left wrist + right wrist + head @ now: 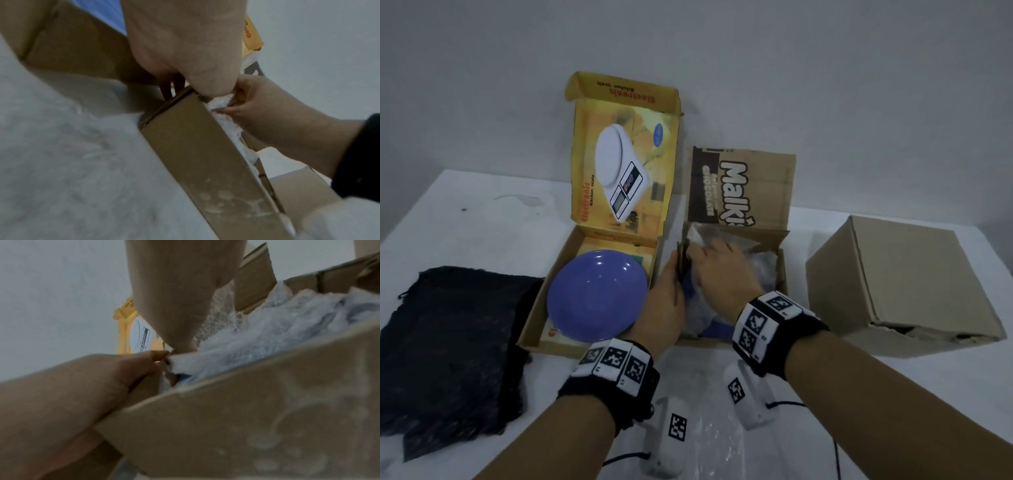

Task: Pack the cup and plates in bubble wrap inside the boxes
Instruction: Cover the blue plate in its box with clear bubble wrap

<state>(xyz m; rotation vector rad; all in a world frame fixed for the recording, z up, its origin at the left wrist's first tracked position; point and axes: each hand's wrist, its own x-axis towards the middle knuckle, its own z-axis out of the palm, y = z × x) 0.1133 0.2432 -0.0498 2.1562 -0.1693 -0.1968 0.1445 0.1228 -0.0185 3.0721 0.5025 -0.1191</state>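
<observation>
A blue plate (597, 294) lies bare in the open yellow kitchen-scale box (541, 301). To its right stands the brown Malkist box (739, 185), stuffed with bubble wrap (765, 270) over a blue dish (717, 330) that is mostly hidden. My left hand (671, 284) grips that box's left wall, thumb on the cardboard edge (158, 355). My right hand (709, 263) reaches into the far left corner and pinches the bubble wrap (220, 102) there with curled fingers (232, 105). I see no cup in any view.
A closed plain cardboard box (893, 281) stands at the right. A dark cloth (452, 342) lies at the left of the white table. A loose sheet of bubble wrap (709, 421) lies at the front, under my wrists. A wall rises right behind the boxes.
</observation>
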